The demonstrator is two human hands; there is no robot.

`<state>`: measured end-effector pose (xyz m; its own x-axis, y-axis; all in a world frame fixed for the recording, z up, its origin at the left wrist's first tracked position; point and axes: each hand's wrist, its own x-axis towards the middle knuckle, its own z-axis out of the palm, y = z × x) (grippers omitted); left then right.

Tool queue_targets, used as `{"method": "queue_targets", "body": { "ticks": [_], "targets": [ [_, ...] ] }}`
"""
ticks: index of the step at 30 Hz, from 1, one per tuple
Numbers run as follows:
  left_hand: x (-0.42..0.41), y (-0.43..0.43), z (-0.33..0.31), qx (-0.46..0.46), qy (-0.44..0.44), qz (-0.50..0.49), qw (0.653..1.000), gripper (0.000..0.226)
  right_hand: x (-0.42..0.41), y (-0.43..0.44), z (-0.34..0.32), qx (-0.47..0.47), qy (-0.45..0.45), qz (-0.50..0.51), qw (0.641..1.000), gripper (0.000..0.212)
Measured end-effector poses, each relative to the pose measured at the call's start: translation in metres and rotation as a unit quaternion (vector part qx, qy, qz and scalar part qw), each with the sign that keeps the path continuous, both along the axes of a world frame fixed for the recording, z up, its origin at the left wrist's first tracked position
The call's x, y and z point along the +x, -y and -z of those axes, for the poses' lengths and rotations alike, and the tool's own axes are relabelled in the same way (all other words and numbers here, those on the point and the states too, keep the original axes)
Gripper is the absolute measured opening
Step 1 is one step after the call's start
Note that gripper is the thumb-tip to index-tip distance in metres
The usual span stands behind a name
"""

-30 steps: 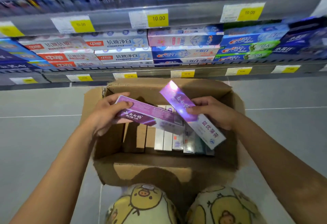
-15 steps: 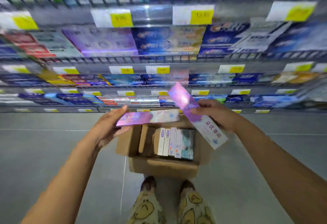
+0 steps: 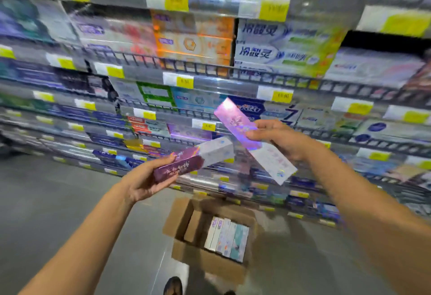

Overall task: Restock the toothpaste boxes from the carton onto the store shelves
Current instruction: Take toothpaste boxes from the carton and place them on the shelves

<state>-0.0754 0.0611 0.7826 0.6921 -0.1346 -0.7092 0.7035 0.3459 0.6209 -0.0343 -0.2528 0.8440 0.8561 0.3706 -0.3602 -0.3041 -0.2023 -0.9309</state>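
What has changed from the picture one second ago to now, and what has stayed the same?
Both hands rose from the carton toward the shelves: the left hand lifted its purple box, the right hand its purple-and-white box. The view also rose, so the carton now looks far below. Nothing was let go; the remaining boxes stay upright in the carton.

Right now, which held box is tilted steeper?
The right hand's box: it slants steeply, purple end up. The left hand's box lies nearer level.

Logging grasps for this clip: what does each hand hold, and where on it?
Left hand: purple toothpaste box, by its purple end. Right hand: second box, around its middle.
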Motion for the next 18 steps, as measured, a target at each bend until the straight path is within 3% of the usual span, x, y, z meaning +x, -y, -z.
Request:
{"method": "queue_targets", "body": {
  "ticks": [2, 5, 6, 9, 18],
  "targets": [
    [-0.008, -0.016, -0.018, 0.006, 0.022, -0.004, 1.0, 0.011, 0.004, -0.016, -0.022, -0.016, 0.024, -0.02, 0.999, 0.074],
    [-0.019, -0.049, -0.04, 0.017, 0.042, -0.02, 0.999, 0.021, 0.008, -0.049, -0.049, -0.033, 0.061, -0.034, 0.997, 0.032],
    [-0.021, -0.062, -0.046, 0.016, 0.045, -0.03, 0.998, 0.025, 0.009, -0.061, -0.056, -0.054, 0.087, -0.036, 0.994, 0.026],
    [-0.029, -0.104, -0.063, -0.01, 0.055, -0.063, 0.996, 0.029, 0.014, -0.108, -0.076, -0.101, 0.152, -0.072, 0.981, 0.042],
    [-0.033, -0.261, -0.105, 0.016, 0.117, -0.082, 0.99, 0.034, 0.031, -0.271, -0.122, -0.148, 0.236, -0.106, 0.954, 0.038]
  ]
}}
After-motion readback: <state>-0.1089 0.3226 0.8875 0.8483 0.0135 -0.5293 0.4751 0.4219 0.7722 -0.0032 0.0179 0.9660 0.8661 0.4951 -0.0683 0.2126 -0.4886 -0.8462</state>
